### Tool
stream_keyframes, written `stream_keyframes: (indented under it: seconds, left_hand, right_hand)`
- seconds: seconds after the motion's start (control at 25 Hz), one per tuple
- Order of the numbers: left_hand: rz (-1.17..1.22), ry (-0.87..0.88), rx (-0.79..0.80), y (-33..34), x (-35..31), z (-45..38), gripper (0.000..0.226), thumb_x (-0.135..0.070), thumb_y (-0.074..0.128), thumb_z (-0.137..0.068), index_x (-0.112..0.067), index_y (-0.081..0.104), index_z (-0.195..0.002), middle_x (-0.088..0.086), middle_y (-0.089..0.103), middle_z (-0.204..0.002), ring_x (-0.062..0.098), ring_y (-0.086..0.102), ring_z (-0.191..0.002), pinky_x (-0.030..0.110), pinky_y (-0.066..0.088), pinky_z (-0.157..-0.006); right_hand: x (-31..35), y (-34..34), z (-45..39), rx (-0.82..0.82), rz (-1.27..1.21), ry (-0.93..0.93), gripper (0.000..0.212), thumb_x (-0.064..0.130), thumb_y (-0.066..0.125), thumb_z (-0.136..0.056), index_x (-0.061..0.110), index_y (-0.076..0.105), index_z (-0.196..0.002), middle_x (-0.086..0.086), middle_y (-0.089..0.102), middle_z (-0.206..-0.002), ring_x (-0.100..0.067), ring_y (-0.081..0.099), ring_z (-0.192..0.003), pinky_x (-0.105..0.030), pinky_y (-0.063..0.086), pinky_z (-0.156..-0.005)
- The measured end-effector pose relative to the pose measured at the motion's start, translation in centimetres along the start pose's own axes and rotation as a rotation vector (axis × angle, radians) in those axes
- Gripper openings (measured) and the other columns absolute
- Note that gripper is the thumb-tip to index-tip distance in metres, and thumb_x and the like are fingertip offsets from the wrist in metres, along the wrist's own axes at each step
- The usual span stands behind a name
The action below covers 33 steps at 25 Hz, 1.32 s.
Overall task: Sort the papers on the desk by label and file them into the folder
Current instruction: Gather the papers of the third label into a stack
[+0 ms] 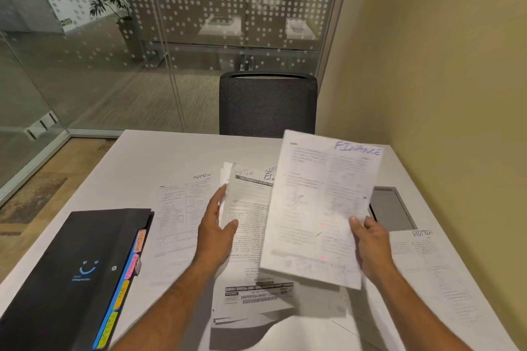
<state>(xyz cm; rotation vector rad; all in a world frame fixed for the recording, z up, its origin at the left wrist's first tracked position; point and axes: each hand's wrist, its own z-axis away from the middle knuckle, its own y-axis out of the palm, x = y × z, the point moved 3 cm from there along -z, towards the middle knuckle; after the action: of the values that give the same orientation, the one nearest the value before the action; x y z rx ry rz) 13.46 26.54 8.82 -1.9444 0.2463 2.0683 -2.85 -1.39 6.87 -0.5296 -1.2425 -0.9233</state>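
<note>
Beyond our desk

We see a dark chair (268, 104) facing us, a glass wall (119, 60), a plant (112, 6) behind it.

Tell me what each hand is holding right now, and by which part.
The right hand pinches the FINANCE sheet at its lower right edge, lifted off the desk. The left hand holds nothing; its straight fingers touch the paper pile.

Left of the hands, a black folder (71, 273) is showing a blue smiley and peach, pink, orange and yellow-green tabs. A white sheet (319, 208) is bearing purple "FINANCE" lettering. Beyond, white dots are patterning the glass partition (228, 23) behind a dark grey chair (268, 105).
</note>
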Motion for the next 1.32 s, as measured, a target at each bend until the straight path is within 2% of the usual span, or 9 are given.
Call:
stream_keyframes:
  seconds: [0.12, 0.24, 0.32, 0.48, 0.76, 0.88, 1.08, 1.24, 1.32]
  left_hand:
    - [0.06, -0.016, -0.01, 1.2, -0.9, 0.4, 0.053, 0.009, 0.065, -0.085, -0.039, 0.065, -0.108, -0.011, 0.067, -0.114, 0.018, 0.063, -0.114, 0.014, 0.053, -0.079]
    - [0.139, -0.083, 0.025, 1.8, -1.0, 0.6, 0.072, -0.016, 0.08, -0.082, -0.054, 0.043, -0.131, -0.004, 0.061, -0.126, 0.022, 0.065, -0.109, 0.037, 0.061, -0.078]
    - [0.166, -0.143, 0.038, 1.8, -1.1, 0.5, 0.079, -0.015, 0.075, -0.086, -0.053, 0.033, -0.141, 0.0, 0.057, -0.13, 0.022, 0.066, -0.107, 0.037, 0.061, -0.075]
    - [0.257, -0.204, 0.071, 1.4, -1.4, 0.2, 0.063, -0.001, 0.064, -0.091, -0.036, 0.046, -0.14, 0.007, 0.071, -0.115, 0.026, 0.074, -0.09, 0.034, 0.059, -0.061]
    - [0.41, -0.312, 0.143, 0.9, -0.4, 0.2, 0.055, 0.012, 0.054, -0.087, -0.026, 0.058, -0.127, 0.018, 0.073, -0.109, 0.038, 0.072, -0.088, 0.04, 0.059, -0.066]
    - [0.333, -0.333, 0.101, 0.8, 0.2, 0.1, 0.05, 0.005, 0.055, -0.088, -0.03, 0.062, -0.122, 0.015, 0.075, -0.102, 0.028, 0.071, -0.075, 0.036, 0.056, -0.061]
    - [0.027, -0.261, 0.033, 0.3, 0.7, 0.2, 0.003, -0.023, 0.059, -0.097, -0.025, 0.061, -0.096, -0.013, 0.069, -0.069, 0.006, 0.066, -0.064, 0.018, 0.048, -0.049]
    - [0.058, -0.288, 0.009, -0.3, 2.0, 0.0, 0.059, -0.02, 0.065, -0.094, -0.06, 0.041, -0.13, -0.01, 0.074, -0.095, 0.017, 0.072, -0.093, 0.033, 0.06, -0.076]
    - [0.037, -0.355, 0.008, -0.8, 3.5, -0.2, 0.069, -0.018, 0.067, -0.091, -0.059, 0.037, -0.137, -0.001, 0.068, -0.12, 0.02, 0.067, -0.107, 0.039, 0.059, -0.086]
  right_hand:
    - [-1.4, 2.7, 1.7, 0.153, 0.031, 0.129, 0.018, 0.001, 0.054, -0.098, -0.001, 0.068, -0.109, -0.01, 0.077, -0.092, -0.019, 0.075, -0.074, -0.03, 0.062, -0.063]
    - [-2.2, 4.8, 3.1, 0.297, 0.061, 0.262, 0.02, 0.006, 0.052, -0.1, 0.002, 0.067, -0.113, -0.011, 0.077, -0.1, -0.016, 0.075, -0.076, -0.023, 0.055, -0.054]
    - [-2.7, 5.5, 3.2, 0.35, 0.092, 0.298, 0.022, 0.009, 0.053, -0.1, 0.006, 0.065, -0.119, -0.008, 0.076, -0.108, -0.016, 0.075, -0.085, -0.025, 0.056, -0.059]
    - [-2.9, 6.0, 2.8, 0.41, 0.088, 0.322, 0.028, 0.004, 0.056, -0.098, 0.012, 0.063, -0.124, -0.005, 0.073, -0.117, -0.021, 0.073, -0.102, -0.033, 0.058, -0.078]
    - [-4.3, 7.0, 2.7, 0.472, -0.076, 0.391, 0.045, 0.006, 0.063, -0.092, 0.013, 0.052, -0.134, -0.007, 0.068, -0.128, -0.028, 0.063, -0.12, -0.051, 0.045, -0.107]
    - [-4.9, 7.4, 2.9, 0.448, -0.02, 0.433, 0.037, 0.005, 0.062, -0.094, 0.012, 0.059, -0.13, -0.008, 0.071, -0.122, -0.03, 0.065, -0.116, -0.049, 0.051, -0.102]
    - [-5.5, 7.7, 3.6, 0.41, 0.086, 0.438, 0.024, -0.003, 0.057, -0.095, 0.005, 0.068, -0.115, -0.011, 0.075, -0.11, -0.025, 0.074, -0.096, -0.031, 0.06, -0.069]
    - [-7.5, 7.3, 2.7, 0.242, 0.162, 0.418, 0.018, -0.005, 0.059, -0.093, 0.002, 0.071, -0.104, -0.014, 0.077, -0.1, -0.033, 0.072, -0.096, -0.043, 0.059, -0.085]
    - [-8.3, 7.3, 2.8, 0.178, 0.242, 0.413, 0.012, -0.004, 0.058, -0.093, -0.001, 0.07, -0.09, -0.014, 0.075, -0.091, -0.028, 0.071, -0.078, -0.037, 0.059, -0.075]
